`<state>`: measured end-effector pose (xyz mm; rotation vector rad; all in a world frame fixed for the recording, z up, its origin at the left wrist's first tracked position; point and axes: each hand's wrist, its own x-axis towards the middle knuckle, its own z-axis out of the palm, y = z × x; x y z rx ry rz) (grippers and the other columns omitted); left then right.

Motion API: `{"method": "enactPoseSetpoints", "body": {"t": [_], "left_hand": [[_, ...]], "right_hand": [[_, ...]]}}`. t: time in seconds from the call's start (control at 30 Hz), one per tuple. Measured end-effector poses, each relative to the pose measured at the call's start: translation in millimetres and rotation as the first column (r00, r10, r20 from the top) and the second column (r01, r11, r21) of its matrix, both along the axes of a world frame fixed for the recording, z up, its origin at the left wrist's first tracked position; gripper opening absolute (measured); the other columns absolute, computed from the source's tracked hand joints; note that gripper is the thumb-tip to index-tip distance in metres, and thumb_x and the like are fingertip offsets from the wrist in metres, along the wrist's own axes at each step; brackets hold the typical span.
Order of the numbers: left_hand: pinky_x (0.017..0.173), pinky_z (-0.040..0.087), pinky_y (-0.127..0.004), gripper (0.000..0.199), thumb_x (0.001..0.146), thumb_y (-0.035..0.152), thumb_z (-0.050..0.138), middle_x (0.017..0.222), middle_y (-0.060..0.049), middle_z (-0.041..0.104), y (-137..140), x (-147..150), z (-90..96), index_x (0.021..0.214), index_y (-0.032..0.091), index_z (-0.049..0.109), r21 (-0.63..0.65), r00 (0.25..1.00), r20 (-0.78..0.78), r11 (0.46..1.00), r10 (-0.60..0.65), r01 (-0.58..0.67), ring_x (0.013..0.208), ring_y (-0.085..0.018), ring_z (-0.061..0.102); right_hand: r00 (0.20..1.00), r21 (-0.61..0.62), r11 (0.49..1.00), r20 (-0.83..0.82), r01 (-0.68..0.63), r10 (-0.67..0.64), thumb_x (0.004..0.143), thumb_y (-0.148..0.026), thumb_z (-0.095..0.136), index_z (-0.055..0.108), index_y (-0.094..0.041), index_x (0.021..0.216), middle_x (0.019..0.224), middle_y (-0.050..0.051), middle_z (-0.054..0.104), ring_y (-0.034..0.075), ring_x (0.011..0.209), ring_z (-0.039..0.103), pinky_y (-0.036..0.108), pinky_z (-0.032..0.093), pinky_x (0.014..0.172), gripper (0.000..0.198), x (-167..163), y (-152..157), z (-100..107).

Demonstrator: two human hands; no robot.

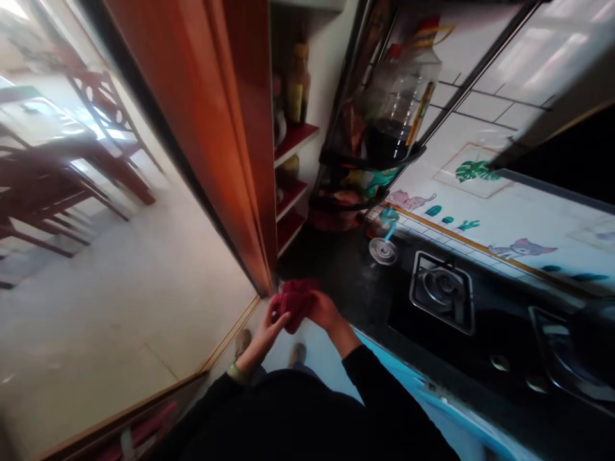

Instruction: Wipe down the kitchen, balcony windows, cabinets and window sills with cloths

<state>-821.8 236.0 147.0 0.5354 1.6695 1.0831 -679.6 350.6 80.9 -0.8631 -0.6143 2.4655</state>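
Both of my hands hold a red cloth in front of my body, just off the near edge of the dark counter. My left hand grips the cloth's lower left side; a green band sits on that wrist. My right hand grips the cloth's right side, fingers curled into the fabric. Both arms wear black sleeves.
A gas hob with two burners is set in the counter on the right. A small glass stands by the tiled wall. A black rack holds a big clear bottle. Red shelves carry bottles. A wooden door frame stands left.
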Motion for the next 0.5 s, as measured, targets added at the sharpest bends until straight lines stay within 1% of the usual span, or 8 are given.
{"method": "enactPoseSetpoints", "body": {"t": [0.07,0.13,0.17,0.23,0.33,0.37,0.43,0.5], "left_hand": [[0.095,0.058,-0.037,0.073,0.074,0.057,0.089,0.127,-0.013,0.075,20,29,-6.3,0.132,0.019,0.068,0.014,0.990,0.135,1.000,-0.028,0.026,0.115,-0.030,0.071],[0.082,0.058,-0.031,0.059,0.075,0.054,0.089,0.108,-0.010,0.078,38,50,-13.2,0.118,0.016,0.074,-0.004,0.982,0.191,1.000,-0.003,0.004,0.096,-0.024,0.072],[0.075,0.057,-0.029,0.053,0.075,0.053,0.089,0.099,-0.008,0.078,46,57,-17.0,0.110,0.015,0.075,-0.017,0.980,0.196,1.000,0.013,-0.010,0.086,-0.022,0.071],[0.069,0.054,-0.028,0.043,0.076,0.047,0.088,0.088,-0.005,0.076,59,67,-24.8,0.102,0.015,0.077,-0.029,0.985,0.168,0.999,0.045,-0.040,0.076,-0.019,0.067],[0.082,0.057,-0.033,0.028,0.074,0.032,0.087,0.092,-0.006,0.077,73,80,-33.5,0.098,0.018,0.080,0.047,0.996,-0.011,0.995,0.083,-0.083,0.086,-0.023,0.069],[0.089,0.058,-0.037,0.026,0.072,0.026,0.087,0.095,-0.007,0.078,76,85,-34.5,0.097,0.020,0.081,0.078,0.996,-0.078,0.996,0.045,-0.039,0.091,-0.026,0.070],[0.103,0.056,-0.043,0.033,0.066,0.016,0.087,0.104,-0.009,0.080,76,99,-33.4,0.098,0.023,0.084,0.121,0.974,-0.168,0.977,-0.154,0.175,0.102,-0.031,0.071],[0.112,0.053,-0.050,0.045,0.065,0.011,0.085,0.118,-0.012,0.080,73,113,-29.3,0.107,0.027,0.086,0.142,0.893,-0.214,0.891,-0.397,0.430,0.114,-0.035,0.071]], "right_hand": [[0.988,-0.091,0.990,-0.100,0.112,-0.121,0.096,-0.050,0.051,0.070,-0.022,0.120,0.130,0.011,0.077,0.029,0.127,0.071,0.053,0.051,0.116,0.041,27,5,10],[0.962,-0.126,0.965,-0.119,0.230,-0.245,0.099,-0.061,0.045,0.070,-0.022,0.126,0.139,0.013,0.074,0.032,0.132,0.068,0.055,0.051,0.116,0.054,51,8,17],[0.955,-0.119,0.954,-0.086,0.274,-0.285,0.099,-0.067,0.041,0.070,-0.022,0.128,0.140,0.014,0.073,0.032,0.133,0.067,0.056,0.052,0.114,0.061,62,8,18],[0.942,-0.119,0.934,0.049,0.336,-0.333,0.099,-0.075,0.035,0.069,-0.024,0.129,0.138,0.014,0.074,0.032,0.133,0.067,0.057,0.055,0.108,0.068,83,4,14],[0.923,-0.209,0.908,0.215,0.364,-0.321,0.097,-0.082,0.034,0.067,-0.030,0.126,0.131,0.012,0.076,0.033,0.125,0.072,0.060,0.059,0.098,0.068,103,-9,-3],[0.929,-0.247,0.903,0.211,0.352,-0.304,0.096,-0.085,0.035,0.067,-0.030,0.124,0.129,0.012,0.077,0.033,0.122,0.073,0.061,0.060,0.095,0.069,105,-14,-9],[0.943,-0.274,0.906,0.175,0.323,-0.283,0.093,-0.087,0.040,0.069,-0.029,0.121,0.123,0.013,0.079,0.034,0.114,0.076,0.061,0.062,0.091,0.070,103,-20,-23],[0.901,-0.197,0.903,0.298,0.381,-0.315,0.090,-0.077,0.057,0.071,-0.026,0.121,0.113,0.013,0.081,0.033,0.105,0.078,0.057,0.064,0.089,0.062,100,-18,-38]]}}
